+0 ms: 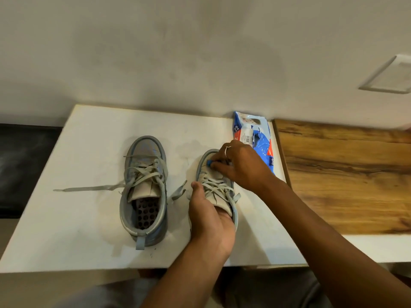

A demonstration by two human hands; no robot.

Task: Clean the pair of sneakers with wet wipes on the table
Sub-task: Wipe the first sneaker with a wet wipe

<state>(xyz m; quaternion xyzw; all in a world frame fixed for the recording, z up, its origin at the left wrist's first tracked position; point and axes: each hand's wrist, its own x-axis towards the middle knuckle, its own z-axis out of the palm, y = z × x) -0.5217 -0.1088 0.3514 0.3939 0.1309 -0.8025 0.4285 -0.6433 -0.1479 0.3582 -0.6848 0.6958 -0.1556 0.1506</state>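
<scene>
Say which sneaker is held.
The sneaker beside the wipes pack: left hand grips it, right hand presses a blue wad to its toe. The other sneaker stands untouched.

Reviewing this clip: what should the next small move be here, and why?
Probably rub the small blue wad pinched by the right hand across the toe of the grey-blue lace-up sneaker, since the left hand grips its opening and steadies it on the table.
</scene>
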